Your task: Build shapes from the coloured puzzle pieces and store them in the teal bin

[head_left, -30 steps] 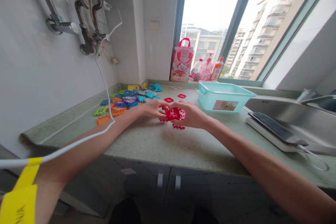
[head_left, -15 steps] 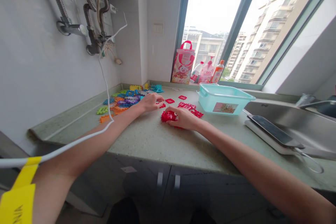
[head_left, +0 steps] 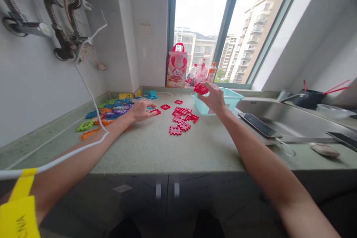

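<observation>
My right hand (head_left: 214,97) is raised over the rim of a light teal plastic tub (head_left: 232,97), its fingers closed on a bunch of red puzzle pieces (head_left: 200,89). My left hand (head_left: 141,110) lies on the green countertop (head_left: 167,148) with fingers spread, touching a red piece (head_left: 155,112) at its fingertips. Several loose red pieces (head_left: 182,117) lie on the counter between my hands. A heap of mixed coloured pieces (head_left: 114,106) spreads behind my left hand, along the wall.
A red bag (head_left: 176,67) and bottles (head_left: 203,74) stand on the window sill. A steel sink (head_left: 290,119) lies to the right, with a phone (head_left: 259,125) at its edge. A white cable (head_left: 89,93) hangs across my left arm.
My right hand lifted the bunch of red pieces from the counter up to the tub. My left hand stayed by the coloured heap. The camera turned right.
</observation>
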Motion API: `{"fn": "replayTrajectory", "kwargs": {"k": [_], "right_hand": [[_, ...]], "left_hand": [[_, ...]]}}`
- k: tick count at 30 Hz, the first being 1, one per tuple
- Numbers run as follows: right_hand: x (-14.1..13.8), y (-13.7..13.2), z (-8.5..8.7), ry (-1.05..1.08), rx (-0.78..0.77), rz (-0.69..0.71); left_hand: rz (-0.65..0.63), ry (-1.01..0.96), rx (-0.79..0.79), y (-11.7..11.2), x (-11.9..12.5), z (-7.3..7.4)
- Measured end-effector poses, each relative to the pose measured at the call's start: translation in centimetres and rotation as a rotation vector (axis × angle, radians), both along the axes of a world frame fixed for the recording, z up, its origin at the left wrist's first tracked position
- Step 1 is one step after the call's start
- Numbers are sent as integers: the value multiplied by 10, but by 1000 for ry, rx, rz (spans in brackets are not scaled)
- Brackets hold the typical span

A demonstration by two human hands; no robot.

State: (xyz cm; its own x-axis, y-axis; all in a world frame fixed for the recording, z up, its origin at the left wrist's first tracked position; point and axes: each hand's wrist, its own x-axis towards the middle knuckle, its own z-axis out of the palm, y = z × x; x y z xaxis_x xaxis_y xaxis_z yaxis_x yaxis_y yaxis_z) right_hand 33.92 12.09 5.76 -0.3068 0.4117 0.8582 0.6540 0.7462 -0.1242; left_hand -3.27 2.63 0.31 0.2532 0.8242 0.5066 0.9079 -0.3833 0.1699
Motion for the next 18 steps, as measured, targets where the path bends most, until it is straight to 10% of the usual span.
{"fn": "replayTrajectory", "kwargs": {"k": [4,18], "right_hand": [[31,22,3,63,-69,-285],[27,8,10,-229,-506,-490]], "left_hand": [[8,4,-2,1,1,0],[69,39,-58,0,-3,-1]]}}
